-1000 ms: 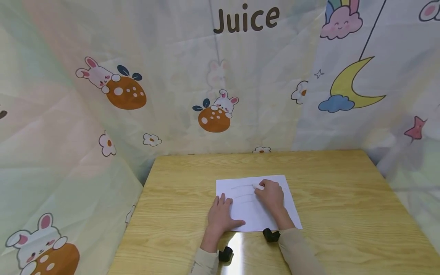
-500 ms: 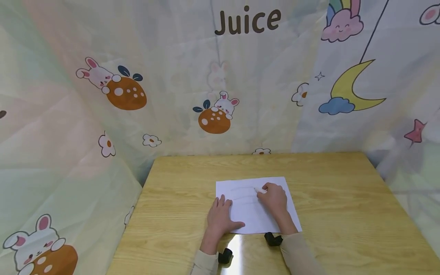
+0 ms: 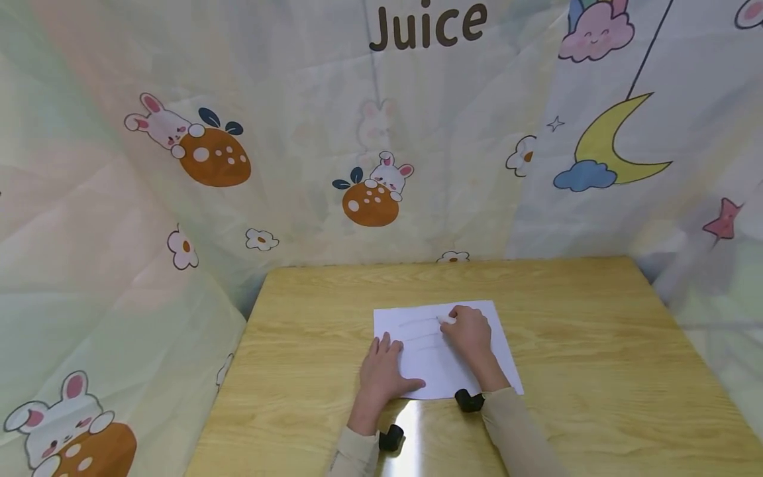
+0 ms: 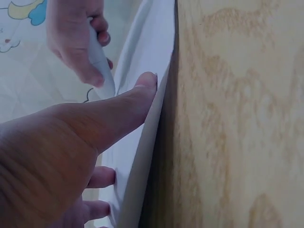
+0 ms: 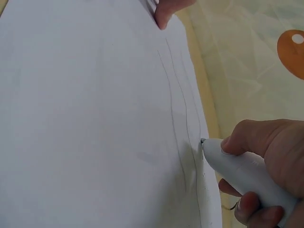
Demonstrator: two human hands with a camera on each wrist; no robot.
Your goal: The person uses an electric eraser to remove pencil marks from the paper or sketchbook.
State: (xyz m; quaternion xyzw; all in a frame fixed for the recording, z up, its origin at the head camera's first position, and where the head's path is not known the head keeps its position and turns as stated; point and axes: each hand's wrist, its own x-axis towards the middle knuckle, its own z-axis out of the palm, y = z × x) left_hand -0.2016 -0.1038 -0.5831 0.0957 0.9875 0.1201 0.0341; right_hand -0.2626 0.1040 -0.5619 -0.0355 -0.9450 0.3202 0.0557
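Observation:
A white sheet of paper (image 3: 438, 377) lies on the table with several thin grey lines across its far half. My right hand (image 3: 472, 338) grips a thick white electric eraser (image 5: 249, 168) between thumb and fingers. In the right wrist view, its dark tip touches the paper at the end of the faint outermost line, and small dark crumbs dot the sheet below it. My left hand (image 3: 381, 372) rests spread on the paper's left side, thumb (image 4: 147, 83) at the near edge. That near edge curls slightly off the table in the left wrist view.
The wooden table (image 3: 596, 358) extends on every side of the paper. Printed cloth (image 3: 298, 146) hangs behind it and at both sides. Black wrist-worn pieces (image 3: 391, 438) sit by both cuffs, close to the tabletop.
My right hand and the electric eraser shift slightly right, then back left, along the top line. The left hand stays in place on the paper. The head view tilts a little.

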